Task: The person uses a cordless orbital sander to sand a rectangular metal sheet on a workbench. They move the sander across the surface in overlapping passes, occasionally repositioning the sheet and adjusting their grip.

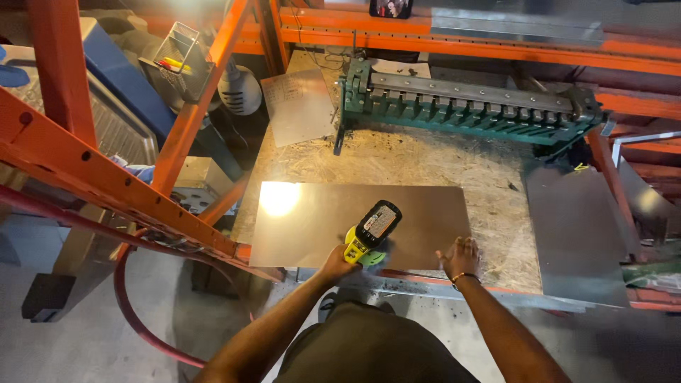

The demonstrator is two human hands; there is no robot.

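Sheet metal (312, 223) is lying flat on the chipboard bench (496, 213), lower middle of the frame, with a bright glare spot near its left end. I'm gripping a yellow-green and black power tool (372, 232) with my left hand (339, 264), fingers wrapped round the handle, and its head is sitting on the near edge of the sheet. My right hand (460, 257) is resting open, palm down with fingers spread, on the sheet's lower right corner, just beside the tool. Behind it all, the green bending brake (468, 106) is running across the top of the frame. Another grey sheet (574, 234) is lying at the right, and orange rack beams (92, 170) are cutting across the left.
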